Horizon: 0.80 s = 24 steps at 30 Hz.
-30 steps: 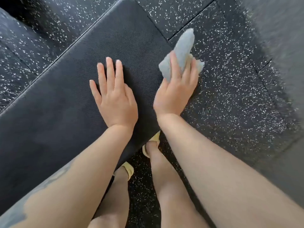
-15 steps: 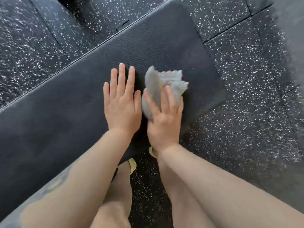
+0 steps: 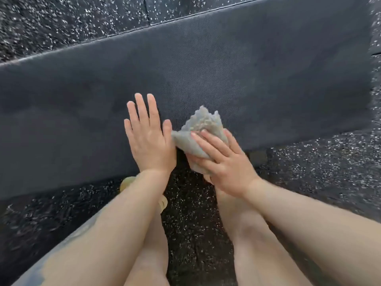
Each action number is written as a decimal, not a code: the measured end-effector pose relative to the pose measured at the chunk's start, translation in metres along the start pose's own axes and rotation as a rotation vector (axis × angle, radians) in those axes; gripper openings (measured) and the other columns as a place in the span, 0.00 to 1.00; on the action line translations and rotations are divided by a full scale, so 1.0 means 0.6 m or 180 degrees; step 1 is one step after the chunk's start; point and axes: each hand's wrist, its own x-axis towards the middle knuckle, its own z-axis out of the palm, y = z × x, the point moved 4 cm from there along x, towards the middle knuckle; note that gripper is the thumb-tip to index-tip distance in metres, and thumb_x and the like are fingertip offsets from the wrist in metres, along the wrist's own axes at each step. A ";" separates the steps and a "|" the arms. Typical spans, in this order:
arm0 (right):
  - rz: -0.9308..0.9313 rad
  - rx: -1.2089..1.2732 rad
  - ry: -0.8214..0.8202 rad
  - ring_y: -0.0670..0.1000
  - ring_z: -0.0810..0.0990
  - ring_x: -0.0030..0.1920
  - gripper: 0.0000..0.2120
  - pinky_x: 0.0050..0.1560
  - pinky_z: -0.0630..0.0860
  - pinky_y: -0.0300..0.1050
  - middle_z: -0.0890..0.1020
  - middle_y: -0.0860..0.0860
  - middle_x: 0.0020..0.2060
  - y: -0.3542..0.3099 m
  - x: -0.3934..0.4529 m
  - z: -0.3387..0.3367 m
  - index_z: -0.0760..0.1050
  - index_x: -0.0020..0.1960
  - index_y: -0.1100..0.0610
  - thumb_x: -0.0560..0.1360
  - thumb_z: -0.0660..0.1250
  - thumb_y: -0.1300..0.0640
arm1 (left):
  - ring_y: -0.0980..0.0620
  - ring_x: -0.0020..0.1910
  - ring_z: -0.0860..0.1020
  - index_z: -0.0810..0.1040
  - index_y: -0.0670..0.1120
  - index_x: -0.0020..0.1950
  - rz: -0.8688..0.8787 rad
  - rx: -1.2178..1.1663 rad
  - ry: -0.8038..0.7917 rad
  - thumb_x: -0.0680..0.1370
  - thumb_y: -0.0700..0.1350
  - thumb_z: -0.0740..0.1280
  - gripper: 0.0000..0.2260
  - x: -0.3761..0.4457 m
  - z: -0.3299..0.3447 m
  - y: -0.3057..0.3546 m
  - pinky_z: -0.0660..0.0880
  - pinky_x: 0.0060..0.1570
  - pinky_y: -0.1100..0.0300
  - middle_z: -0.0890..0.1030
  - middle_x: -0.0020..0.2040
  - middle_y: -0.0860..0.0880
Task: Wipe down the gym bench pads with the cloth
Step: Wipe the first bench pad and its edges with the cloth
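Tabletop (image 3: 226, 69) cut off left and right; cloth (image 3: 198, 139) partly hidden under fingers (image 3: 208, 141); floor (image 3: 61, 21) perhaps motion-blurred.

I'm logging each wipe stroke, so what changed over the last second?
The right hand carried the cloth from beyond the pad's end back over the bench pad, up beside the left hand, and now holds it bunched at the pad's near edge. The left hand stayed flat on the pad, fingers straight. The right hand never let go of the cloth.
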 end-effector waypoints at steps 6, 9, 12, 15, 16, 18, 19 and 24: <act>0.0545 -0.0339 0.0142 0.59 0.62 0.71 0.27 0.70 0.60 0.66 0.71 0.59 0.69 0.164 0.025 -0.056 0.71 0.69 0.53 0.71 0.61 0.65 | 0.45 0.78 0.49 0.51 0.47 0.79 0.0482 0.0108 -0.0052 0.83 0.50 0.52 0.25 -0.011 -0.015 -0.083 0.49 0.75 0.46 0.52 0.80 0.46; 0.2652 0.0044 0.1130 0.57 0.58 0.71 0.27 0.69 0.61 0.67 0.70 0.63 0.69 0.015 0.075 -0.013 0.72 0.70 0.53 0.71 0.60 0.60 | 0.45 0.78 0.49 0.51 0.46 0.79 0.0349 0.0025 -0.0021 0.83 0.49 0.52 0.25 -0.013 -0.017 -0.097 0.48 0.75 0.48 0.52 0.80 0.46; 0.1020 0.0238 0.0265 0.57 0.61 0.74 0.27 0.72 0.58 0.63 0.68 0.58 0.72 -0.112 0.077 0.020 0.72 0.69 0.52 0.70 0.60 0.62 | 0.45 0.78 0.49 0.52 0.45 0.79 0.0332 -0.0048 0.0010 0.83 0.49 0.52 0.25 -0.021 -0.020 -0.108 0.50 0.75 0.46 0.52 0.80 0.45; -0.0808 -0.0104 -0.0325 0.56 0.65 0.72 0.26 0.72 0.58 0.60 0.68 0.54 0.71 -0.019 0.029 -0.013 0.71 0.69 0.51 0.73 0.57 0.65 | 0.46 0.78 0.49 0.51 0.46 0.79 0.0250 -0.0086 -0.0036 0.83 0.49 0.52 0.25 -0.034 -0.026 -0.136 0.49 0.75 0.47 0.51 0.80 0.45; -0.0658 -0.0238 -0.0273 0.57 0.65 0.72 0.25 0.72 0.59 0.61 0.69 0.55 0.71 0.031 0.029 -0.026 0.69 0.70 0.51 0.75 0.56 0.65 | 0.46 0.79 0.48 0.51 0.46 0.79 0.0164 -0.0081 -0.0028 0.83 0.49 0.52 0.25 -0.037 -0.029 -0.148 0.48 0.75 0.47 0.51 0.80 0.46; 0.0710 -0.0215 0.0058 0.59 0.63 0.72 0.27 0.70 0.59 0.64 0.70 0.58 0.70 0.101 0.046 -0.048 0.67 0.72 0.51 0.74 0.59 0.64 | 0.46 0.79 0.48 0.51 0.46 0.79 0.0025 -0.0059 -0.0003 0.83 0.49 0.52 0.25 -0.045 -0.035 -0.166 0.48 0.75 0.47 0.52 0.80 0.46; 0.1629 -0.0169 0.0378 0.60 0.62 0.72 0.28 0.70 0.59 0.65 0.69 0.60 0.70 0.101 0.062 -0.048 0.68 0.72 0.51 0.72 0.59 0.63 | 0.45 0.79 0.49 0.51 0.46 0.79 -0.0008 -0.0063 -0.0002 0.83 0.49 0.52 0.25 -0.048 -0.037 -0.171 0.48 0.75 0.47 0.52 0.80 0.46; 0.2272 0.0569 0.0298 0.59 0.56 0.75 0.29 0.74 0.53 0.62 0.62 0.59 0.74 -0.113 0.137 0.012 0.66 0.73 0.51 0.72 0.60 0.57 | 0.46 0.79 0.47 0.51 0.48 0.79 -0.0226 -0.0209 0.0011 0.83 0.49 0.52 0.25 -0.048 -0.034 -0.177 0.46 0.75 0.49 0.51 0.80 0.47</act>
